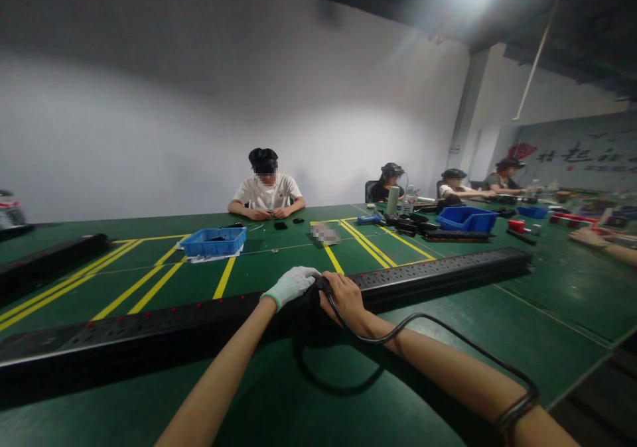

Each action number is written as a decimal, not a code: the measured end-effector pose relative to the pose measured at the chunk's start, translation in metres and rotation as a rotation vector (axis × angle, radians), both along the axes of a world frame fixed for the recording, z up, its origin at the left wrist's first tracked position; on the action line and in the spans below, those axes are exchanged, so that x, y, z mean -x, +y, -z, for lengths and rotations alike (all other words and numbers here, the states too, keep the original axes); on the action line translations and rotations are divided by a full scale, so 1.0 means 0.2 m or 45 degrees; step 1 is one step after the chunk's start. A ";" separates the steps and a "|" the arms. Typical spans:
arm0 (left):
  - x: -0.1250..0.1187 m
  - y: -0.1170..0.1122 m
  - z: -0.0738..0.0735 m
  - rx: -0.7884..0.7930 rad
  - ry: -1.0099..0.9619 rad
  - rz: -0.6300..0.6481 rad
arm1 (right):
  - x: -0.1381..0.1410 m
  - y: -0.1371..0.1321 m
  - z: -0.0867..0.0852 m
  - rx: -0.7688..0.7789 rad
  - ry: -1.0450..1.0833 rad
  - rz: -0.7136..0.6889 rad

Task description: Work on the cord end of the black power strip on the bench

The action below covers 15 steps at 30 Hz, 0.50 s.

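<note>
Cable (421,315) loops at the right forearm and runs up to the strip (199,311), a long black bar crossing the green table (562,301). Midway along the strip, the right hand (346,299) grasps the cable's end in bent fingers; the gloved left hand (293,286) lies over the strip, its grip hidden, so I cannot tell. Beyond the strip sit a blue bin (226,245) and a person (265,191).

Large dark Chinese characters (578,153) displayed on pale wall sign (557,135) at right edge; 起 can be read, neighbours uncertain; smaller line (608,168) beneath too blurred to be read; label (409,199) on clear bottle (409,203), right of centre, illegible.
</note>
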<state>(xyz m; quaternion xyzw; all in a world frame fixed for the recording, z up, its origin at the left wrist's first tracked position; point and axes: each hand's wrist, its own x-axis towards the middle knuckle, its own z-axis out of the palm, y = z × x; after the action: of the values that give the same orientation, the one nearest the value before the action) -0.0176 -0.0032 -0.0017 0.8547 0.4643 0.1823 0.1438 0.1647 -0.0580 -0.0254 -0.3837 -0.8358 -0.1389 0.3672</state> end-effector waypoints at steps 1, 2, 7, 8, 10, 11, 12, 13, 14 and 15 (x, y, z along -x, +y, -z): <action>0.00 0.00 0.00 -0.001 0.003 -0.001 | 0.00 0.00 0.00 -0.001 0.004 0.000; 0.00 0.00 0.00 -0.001 0.006 -0.003 | 0.00 0.00 0.00 -0.003 0.006 -0.001; 0.01 0.00 0.00 -0.003 0.019 -0.010 | 0.00 0.00 0.00 -0.009 0.000 -0.009; 0.01 0.01 0.01 -0.001 0.021 -0.013 | 0.00 0.00 0.00 -0.012 0.002 -0.007; 0.01 0.01 0.01 0.002 0.025 -0.017 | 0.00 0.01 0.01 -0.018 0.003 -0.006; 0.01 0.01 0.01 0.001 0.024 -0.018 | 0.00 0.01 0.01 -0.019 0.004 -0.005; 0.01 0.00 0.01 -0.001 0.023 -0.019 | 0.00 0.01 0.01 -0.019 0.006 -0.004; 0.01 0.00 0.01 -0.003 0.022 -0.017 | 0.00 0.01 0.01 -0.020 0.010 0.000; 0.01 0.00 0.00 -0.005 0.021 -0.015 | 0.00 0.01 0.01 -0.021 0.015 0.005; 0.01 0.00 0.00 -0.006 0.021 -0.012 | 0.00 0.01 0.01 -0.023 0.018 0.008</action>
<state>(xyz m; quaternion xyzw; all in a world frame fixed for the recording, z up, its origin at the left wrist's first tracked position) -0.0191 -0.0038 -0.0020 0.8543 0.4691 0.1771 0.1370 0.1648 -0.0565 -0.0272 -0.3840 -0.8306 -0.1449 0.3763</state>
